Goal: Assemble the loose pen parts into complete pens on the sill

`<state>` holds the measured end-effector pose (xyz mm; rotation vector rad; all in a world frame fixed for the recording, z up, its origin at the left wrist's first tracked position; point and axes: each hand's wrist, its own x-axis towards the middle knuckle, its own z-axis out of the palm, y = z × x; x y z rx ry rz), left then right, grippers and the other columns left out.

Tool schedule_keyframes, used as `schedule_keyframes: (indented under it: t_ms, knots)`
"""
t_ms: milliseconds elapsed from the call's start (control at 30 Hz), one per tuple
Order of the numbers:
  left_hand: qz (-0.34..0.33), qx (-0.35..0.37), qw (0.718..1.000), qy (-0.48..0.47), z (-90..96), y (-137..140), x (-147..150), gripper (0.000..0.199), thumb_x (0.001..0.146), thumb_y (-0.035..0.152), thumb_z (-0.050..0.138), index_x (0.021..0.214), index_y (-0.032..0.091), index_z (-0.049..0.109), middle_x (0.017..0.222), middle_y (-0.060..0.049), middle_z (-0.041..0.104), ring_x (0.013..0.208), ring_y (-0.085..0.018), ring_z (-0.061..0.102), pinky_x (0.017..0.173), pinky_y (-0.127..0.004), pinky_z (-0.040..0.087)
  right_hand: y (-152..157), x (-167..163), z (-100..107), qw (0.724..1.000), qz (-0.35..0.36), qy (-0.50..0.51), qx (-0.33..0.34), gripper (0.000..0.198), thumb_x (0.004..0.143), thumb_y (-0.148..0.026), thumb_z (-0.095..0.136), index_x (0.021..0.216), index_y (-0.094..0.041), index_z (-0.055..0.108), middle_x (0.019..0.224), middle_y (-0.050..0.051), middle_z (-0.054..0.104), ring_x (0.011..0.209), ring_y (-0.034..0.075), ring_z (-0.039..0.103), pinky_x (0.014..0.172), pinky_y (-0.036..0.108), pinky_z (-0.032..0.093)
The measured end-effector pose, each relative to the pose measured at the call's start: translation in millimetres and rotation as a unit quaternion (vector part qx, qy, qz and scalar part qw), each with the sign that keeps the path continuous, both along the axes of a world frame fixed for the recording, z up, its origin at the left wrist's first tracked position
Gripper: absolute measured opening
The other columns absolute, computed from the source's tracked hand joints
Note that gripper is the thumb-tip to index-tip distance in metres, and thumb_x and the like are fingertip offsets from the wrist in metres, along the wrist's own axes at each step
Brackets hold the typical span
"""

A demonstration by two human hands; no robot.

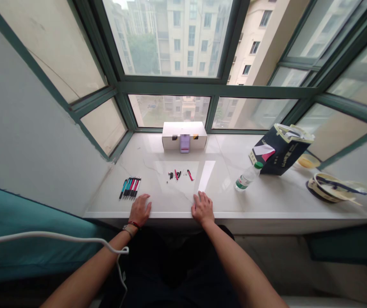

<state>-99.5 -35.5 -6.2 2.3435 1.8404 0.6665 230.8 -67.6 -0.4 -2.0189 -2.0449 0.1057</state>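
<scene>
My left hand (140,209) rests at the front edge of the white sill, fingers relaxed and apart, holding nothing. Just beyond it lies a row of several pens (130,188) in black, teal, blue, pink and white. My right hand (202,206) lies palm down on the sill edge, its fingers stretched forward with nothing in them. Ahead, between the two hands, small pen parts (174,175) are scattered, some black and some pink. A pink and black pen piece (190,175) lies a little to their right. Neither hand touches the pens or the parts.
A white box (170,143) with a purple pack (185,144) at its front stands by the window. To the right are a green-capped bottle (248,177), a dark paper bag (281,152) and a cream and black visor (327,190). A white cable (74,237) crosses the lower left.
</scene>
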Motion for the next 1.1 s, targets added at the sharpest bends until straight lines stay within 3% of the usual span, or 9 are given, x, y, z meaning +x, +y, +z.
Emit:
schedule_keyframes:
  t_ms: [167,400,800,1100]
  knots:
    - [0.039,0.053,0.998,0.012,0.9,-2.2,19.7,0.03,0.094,0.033,0.044,0.117,0.021,0.057,0.122,-0.012,0.063,0.115,-0.029,0.055,0.093,-0.043,0.042,1.0,-1.8,-1.4,1.0,0.0,-0.022,-0.007,0.051,0.088,-0.029,0.049,0.138,-0.02,0.053,0.152,0.013,0.042,0.142,0.028,0.03,0.112,0.042,0.022]
    - [0.028,0.044,0.998,0.033,9.0,-6.6,17.8,0.026,0.089,0.027,0.047,0.106,0.022,0.065,0.123,-0.011,0.063,0.117,-0.029,0.054,0.096,-0.043,0.04,0.4,-3.1,-2.6,1.0,-0.002,-0.028,0.001,0.051,0.087,-0.026,0.049,0.137,-0.021,0.054,0.152,0.012,0.043,0.143,0.028,0.031,0.112,0.042,0.024]
    - [0.044,0.063,0.997,0.011,-4.1,-4.2,17.9,0.026,0.085,0.026,0.048,0.103,0.023,0.067,0.123,-0.01,0.064,0.113,-0.029,0.056,0.092,-0.044,0.041,0.7,0.0,-12.3,0.999,0.009,-0.038,0.018,0.053,0.086,-0.025,0.05,0.139,-0.02,0.054,0.153,0.012,0.041,0.142,0.029,0.033,0.112,0.044,0.025]
    - [0.045,0.062,0.997,0.023,-1.3,-6.1,19.1,0.026,0.085,0.024,0.047,0.103,0.022,0.066,0.121,-0.01,0.064,0.11,-0.029,0.056,0.089,-0.044,0.041,-0.3,0.0,-11.9,0.999,0.007,-0.017,0.034,0.051,0.086,-0.024,0.049,0.136,-0.02,0.056,0.15,0.013,0.045,0.14,0.029,0.036,0.112,0.045,0.026]
